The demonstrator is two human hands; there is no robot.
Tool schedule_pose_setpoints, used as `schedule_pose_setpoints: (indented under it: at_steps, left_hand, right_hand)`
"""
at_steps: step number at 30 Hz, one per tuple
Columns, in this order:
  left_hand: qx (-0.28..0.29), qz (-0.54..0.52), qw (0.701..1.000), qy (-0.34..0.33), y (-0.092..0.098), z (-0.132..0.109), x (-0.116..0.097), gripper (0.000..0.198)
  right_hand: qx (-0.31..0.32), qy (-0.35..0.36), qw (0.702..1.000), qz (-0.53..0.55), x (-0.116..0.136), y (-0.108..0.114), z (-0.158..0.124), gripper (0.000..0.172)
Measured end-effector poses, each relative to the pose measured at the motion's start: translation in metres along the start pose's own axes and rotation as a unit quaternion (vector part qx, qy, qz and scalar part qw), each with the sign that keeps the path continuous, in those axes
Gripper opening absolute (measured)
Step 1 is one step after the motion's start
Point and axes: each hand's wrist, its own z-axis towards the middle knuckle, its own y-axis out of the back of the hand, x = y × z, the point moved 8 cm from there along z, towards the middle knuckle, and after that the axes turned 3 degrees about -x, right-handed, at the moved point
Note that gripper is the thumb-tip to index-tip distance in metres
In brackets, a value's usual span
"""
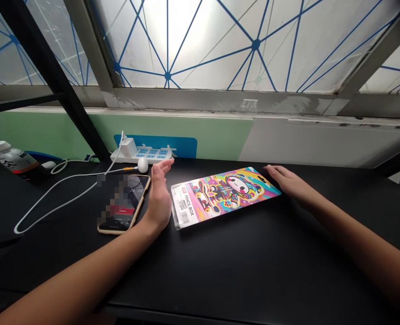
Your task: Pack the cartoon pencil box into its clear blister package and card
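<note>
A flat pencil box (pixel 225 194) in a clear sleeve lies tilted on the black desk. Its colourful front carries a cartoon figure on a skateboard, with a white label and barcode at the left end. Beside that left end my left hand (pixel 159 196) stands on edge, fingers stretched out and holding nothing. Past the other end is my right hand (pixel 289 181), palm turned inward, its fingers extended near the box's upper right corner. Whether either hand touches the box I cannot tell.
Left of my left hand lies a phone (pixel 142 198) in a tan case. Behind it sits a power strip (pixel 152 155) with a white plug and looping cable (pixel 57 180). A white-capped bottle (pixel 15 160) stands far left. A black frame post (pixel 61 85) slants across the window side.
</note>
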Motion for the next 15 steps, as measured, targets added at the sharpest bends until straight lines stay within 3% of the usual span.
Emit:
schedule_pose_setpoints:
  at_steps: [3,6,8,12,15]
  left_hand:
    - [0.014,-0.003,1.000,0.015,-0.003,0.001,0.002,0.063]
    - [0.002,-0.036,0.999,0.021,0.001,0.006,-0.003,0.061]
    - [-0.017,-0.069,0.997,0.041,0.005,0.011,-0.003,0.061]
    - [-0.025,-0.065,0.996,0.056,0.008,0.014,0.000,0.053]
    - [0.045,0.063,0.997,0.005,-0.001,0.011,-0.004,0.042]
  right_hand:
    - [0.071,-0.008,0.995,0.076,0.011,-0.010,-0.018,0.063]
    - [0.153,0.035,0.987,0.042,0.035,-0.026,-0.038,0.076]
    - [0.160,0.039,0.984,0.060,0.039,-0.027,-0.041,0.079]
    - [0.126,0.008,0.982,0.141,0.024,-0.021,-0.029,0.057]
    - [0.110,0.002,0.980,0.163,0.018,-0.024,-0.024,0.057]
